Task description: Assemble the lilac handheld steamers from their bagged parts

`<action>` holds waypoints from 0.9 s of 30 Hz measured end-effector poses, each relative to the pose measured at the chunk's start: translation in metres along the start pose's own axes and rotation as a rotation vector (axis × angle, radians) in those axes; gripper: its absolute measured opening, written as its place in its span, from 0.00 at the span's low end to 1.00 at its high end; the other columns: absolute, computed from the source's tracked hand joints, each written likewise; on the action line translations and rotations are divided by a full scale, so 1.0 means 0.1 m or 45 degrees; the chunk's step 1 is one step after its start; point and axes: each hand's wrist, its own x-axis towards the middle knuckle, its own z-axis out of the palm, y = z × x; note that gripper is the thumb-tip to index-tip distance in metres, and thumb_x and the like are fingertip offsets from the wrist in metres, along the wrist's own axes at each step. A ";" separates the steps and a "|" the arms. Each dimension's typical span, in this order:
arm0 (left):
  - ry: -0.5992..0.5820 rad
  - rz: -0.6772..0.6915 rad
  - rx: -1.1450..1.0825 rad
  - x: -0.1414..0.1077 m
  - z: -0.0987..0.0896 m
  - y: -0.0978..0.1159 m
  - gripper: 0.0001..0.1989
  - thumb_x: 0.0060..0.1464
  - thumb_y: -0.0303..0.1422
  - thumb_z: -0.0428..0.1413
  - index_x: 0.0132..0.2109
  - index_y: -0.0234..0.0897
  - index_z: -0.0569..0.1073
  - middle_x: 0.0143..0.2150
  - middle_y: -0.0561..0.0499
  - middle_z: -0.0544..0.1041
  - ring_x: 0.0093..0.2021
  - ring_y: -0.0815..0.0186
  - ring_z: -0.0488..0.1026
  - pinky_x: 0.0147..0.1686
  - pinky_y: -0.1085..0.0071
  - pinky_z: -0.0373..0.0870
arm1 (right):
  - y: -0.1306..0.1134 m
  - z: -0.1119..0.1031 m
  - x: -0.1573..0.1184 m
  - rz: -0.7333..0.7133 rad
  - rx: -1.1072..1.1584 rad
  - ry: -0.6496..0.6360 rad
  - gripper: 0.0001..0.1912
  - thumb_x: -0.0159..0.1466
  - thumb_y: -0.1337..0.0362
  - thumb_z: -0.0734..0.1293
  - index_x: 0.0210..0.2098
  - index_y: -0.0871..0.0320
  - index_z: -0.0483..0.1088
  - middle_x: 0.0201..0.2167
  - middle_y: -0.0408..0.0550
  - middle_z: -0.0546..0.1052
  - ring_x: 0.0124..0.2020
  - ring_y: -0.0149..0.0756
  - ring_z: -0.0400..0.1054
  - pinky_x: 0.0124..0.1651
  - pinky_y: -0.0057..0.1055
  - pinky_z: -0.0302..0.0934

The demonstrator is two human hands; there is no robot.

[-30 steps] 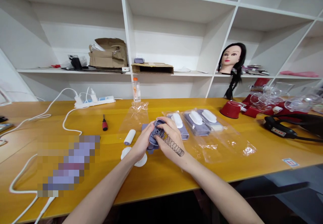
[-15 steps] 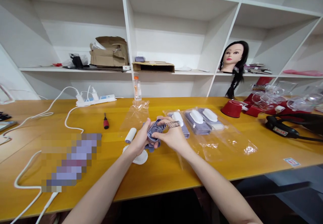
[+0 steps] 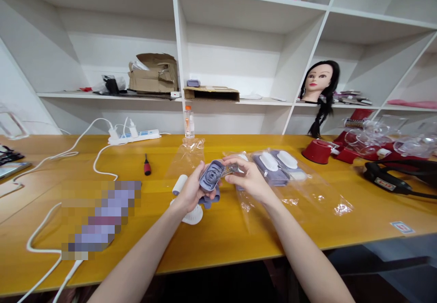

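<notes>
My left hand (image 3: 195, 188) is closed around a grey-purple plastic housing (image 3: 210, 175), its hollow side facing up with a round ribbed shape inside. At the housing's right edge, my right hand (image 3: 251, 177) has its thumb and fingers around a shiny, see-through coiled piece that looks like a spring (image 3: 230, 170). Beneath my left hand lie a grey-purple part (image 3: 210, 200), partly hidden, and a white slotted oval piece (image 3: 194, 215). A white cylinder with a grey-purple end (image 3: 179, 184) rests just left of that hand.
Bagged grey-purple units with white oval tops (image 3: 269, 162) lie to the right. A red-black screwdriver (image 3: 147, 165), a power strip (image 3: 136, 136) with white cables and a bottle (image 3: 189, 123) are on the table (image 3: 205, 253). Red machines (image 3: 317, 151) and a black headset (image 3: 382, 177) sit farther right.
My right hand has drawn back to the right, its thumb leaving the inside of the housing, which now shows more fully. The view has shifted slightly.
</notes>
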 end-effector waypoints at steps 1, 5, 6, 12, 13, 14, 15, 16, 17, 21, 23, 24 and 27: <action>0.014 0.001 -0.007 0.00 0.01 0.00 0.21 0.58 0.45 0.39 0.40 0.35 0.68 0.25 0.49 0.74 0.14 0.71 0.66 0.15 0.76 0.56 | 0.00 0.01 0.00 -0.002 0.004 0.011 0.14 0.49 0.69 0.69 0.36 0.55 0.73 0.47 0.49 0.71 0.51 0.43 0.63 0.51 0.40 0.57; 0.006 -0.027 -0.064 -0.02 0.02 0.01 0.20 0.58 0.45 0.41 0.39 0.33 0.68 0.26 0.46 0.75 0.14 0.71 0.66 0.16 0.76 0.58 | 0.01 0.06 0.00 -0.027 0.040 0.039 0.16 0.49 0.70 0.68 0.39 0.54 0.71 0.45 0.48 0.73 0.48 0.41 0.66 0.49 0.39 0.59; -0.024 -0.055 -0.089 -0.03 0.02 0.02 0.20 0.58 0.45 0.41 0.39 0.33 0.68 0.26 0.45 0.75 0.14 0.71 0.66 0.15 0.76 0.58 | 0.01 0.07 0.00 -0.022 0.063 0.034 0.18 0.50 0.70 0.68 0.41 0.54 0.70 0.46 0.48 0.73 0.46 0.40 0.67 0.48 0.39 0.60; -0.187 -0.366 -0.261 -0.03 -0.06 0.10 0.25 0.59 0.47 0.35 0.44 0.32 0.67 0.26 0.41 0.76 0.13 0.67 0.68 0.14 0.75 0.59 | 0.08 0.03 0.01 -0.004 0.051 -0.190 0.21 0.54 0.64 0.68 0.48 0.54 0.69 0.46 0.49 0.74 0.44 0.39 0.68 0.48 0.40 0.60; -0.195 -0.405 -0.281 -0.02 -0.07 0.11 0.26 0.59 0.47 0.35 0.44 0.32 0.67 0.26 0.40 0.76 0.13 0.67 0.68 0.14 0.76 0.59 | 0.09 0.03 0.01 -0.005 0.032 -0.203 0.20 0.54 0.63 0.68 0.48 0.54 0.70 0.45 0.49 0.74 0.44 0.39 0.68 0.48 0.40 0.60; -0.196 -0.436 -0.292 -0.03 -0.08 0.12 0.26 0.59 0.48 0.35 0.45 0.32 0.67 0.27 0.40 0.77 0.14 0.66 0.69 0.14 0.76 0.59 | 0.10 0.03 0.01 0.003 0.031 -0.205 0.20 0.55 0.62 0.68 0.47 0.54 0.70 0.43 0.49 0.75 0.43 0.39 0.68 0.48 0.40 0.60; -0.185 -0.449 -0.295 -0.03 -0.08 0.13 0.26 0.58 0.48 0.35 0.45 0.32 0.67 0.28 0.40 0.77 0.16 0.65 0.71 0.15 0.76 0.60 | 0.11 0.04 0.01 0.023 0.049 -0.197 0.19 0.55 0.61 0.68 0.46 0.55 0.70 0.42 0.48 0.75 0.41 0.38 0.69 0.46 0.39 0.61; -0.160 -0.443 -0.293 -0.04 -0.07 0.14 0.27 0.57 0.49 0.37 0.46 0.32 0.66 0.29 0.40 0.77 0.18 0.63 0.73 0.16 0.75 0.61 | 0.11 0.05 0.01 0.046 0.075 -0.179 0.19 0.55 0.61 0.68 0.46 0.55 0.70 0.41 0.48 0.76 0.39 0.38 0.70 0.44 0.39 0.62; -0.122 -0.413 -0.284 -0.05 -0.06 0.15 0.27 0.57 0.51 0.38 0.47 0.33 0.66 0.31 0.40 0.77 0.21 0.61 0.75 0.17 0.75 0.63 | 0.11 0.06 0.01 0.068 0.099 -0.146 0.19 0.54 0.60 0.68 0.45 0.55 0.70 0.39 0.48 0.76 0.38 0.37 0.70 0.43 0.38 0.63; 0.033 -0.138 -0.157 -0.12 0.05 0.12 0.27 0.53 0.52 0.45 0.52 0.38 0.63 0.43 0.42 0.75 0.31 0.60 0.77 0.25 0.72 0.68 | 0.11 0.10 0.01 0.067 0.103 0.086 0.16 0.53 0.60 0.69 0.42 0.56 0.70 0.35 0.47 0.77 0.36 0.36 0.70 0.42 0.36 0.64; 0.108 -0.017 -0.019 -0.14 0.12 0.09 0.23 0.52 0.45 0.52 0.52 0.41 0.61 0.46 0.45 0.74 0.32 0.63 0.77 0.29 0.73 0.68 | 0.11 0.11 0.01 0.055 0.090 0.161 0.16 0.53 0.60 0.68 0.41 0.57 0.70 0.35 0.48 0.76 0.36 0.37 0.70 0.42 0.36 0.63; 0.154 0.032 0.052 -0.15 0.15 0.07 0.23 0.50 0.40 0.55 0.52 0.42 0.61 0.45 0.47 0.73 0.32 0.65 0.77 0.30 0.73 0.68 | 0.11 0.11 0.00 0.050 0.074 0.187 0.16 0.53 0.60 0.68 0.40 0.57 0.70 0.36 0.48 0.76 0.37 0.37 0.70 0.42 0.36 0.63; 0.289 0.147 0.182 -0.15 0.20 0.02 0.26 0.44 0.30 0.58 0.51 0.41 0.60 0.41 0.50 0.73 0.30 0.68 0.75 0.30 0.73 0.68 | 0.11 0.13 -0.01 0.034 -0.004 0.241 0.16 0.53 0.60 0.68 0.41 0.57 0.70 0.37 0.49 0.75 0.37 0.37 0.69 0.41 0.35 0.63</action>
